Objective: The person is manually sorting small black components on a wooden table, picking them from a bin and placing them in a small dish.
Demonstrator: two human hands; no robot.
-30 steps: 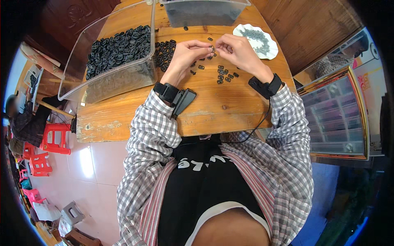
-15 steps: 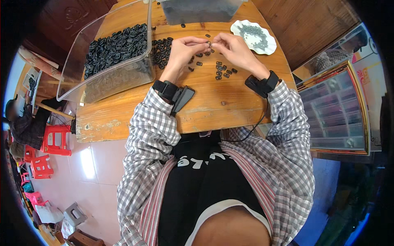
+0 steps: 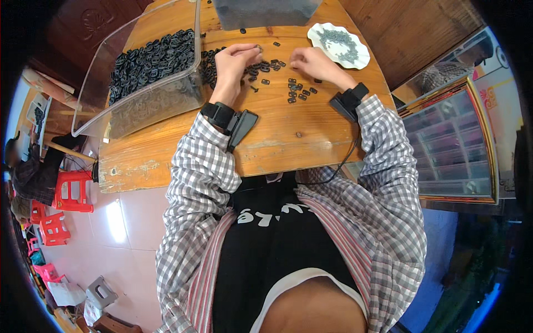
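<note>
My left hand (image 3: pixel 236 60) hovers over the wooden table (image 3: pixel 277 139), fingertips pinched on a small dark part near a scatter of small black plastic pieces (image 3: pixel 297 91). My right hand (image 3: pixel 313 62) rests palm down just right of that scatter, fingers curled toward the pieces; what it holds is hidden. Both wrists wear black strapped devices. A clear plastic bin (image 3: pixel 144 105) full of black pieces sits left of my left hand.
A white scalloped dish (image 3: pixel 340 44) with grey parts stands at the far right of the table. A grey container (image 3: pixel 261 11) sits at the back. Red plastic stools (image 3: pixel 69 191) stand on the tiled floor at left. A glass-fronted cabinet (image 3: pixel 449 150) is at right.
My hands, held together over the pieces a second ago, have drawn apart; the left moved left, the right lowered onto the table.
</note>
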